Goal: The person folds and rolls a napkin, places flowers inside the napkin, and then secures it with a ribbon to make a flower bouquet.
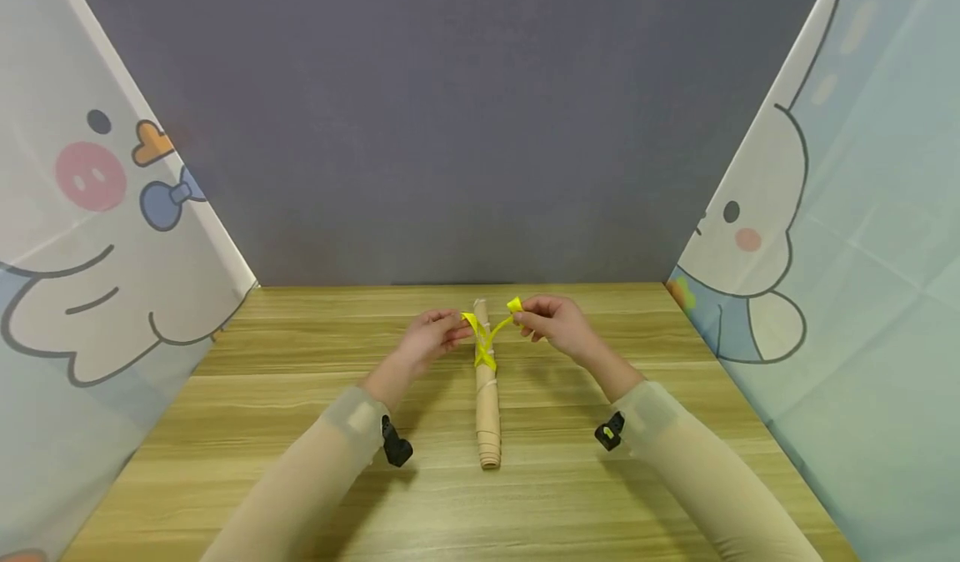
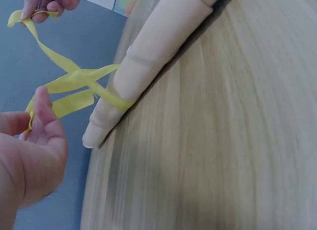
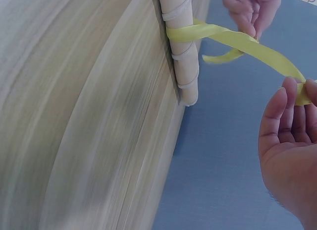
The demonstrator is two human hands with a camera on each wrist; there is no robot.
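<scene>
A beige rolled-up mat (image 1: 488, 420) lies lengthwise on the table, its spiral end toward me. Round its far half passes a yellow ribbon (image 1: 486, 355), whose two ends cross above the roll. My left hand (image 1: 433, 338) pinches one ribbon end between thumb and finger, just left of the roll. On the other side my right hand (image 1: 553, 322) pinches the other end, with a short tail sticking up past the fingers. In the left wrist view the crossed ribbon (image 2: 74, 77) stands off the roll (image 2: 148, 56). A thin pale cord (image 3: 184, 52) also winds round the roll in the right wrist view.
The wood-grain table (image 1: 300, 479) extends to both sides of the roll. A dark grey panel (image 1: 465, 128) rises behind it. Cartoon-printed sheets hang at the left (image 1: 112, 295) and right (image 1: 862, 212). A small black camera (image 1: 396, 443) is strapped at the left wrist.
</scene>
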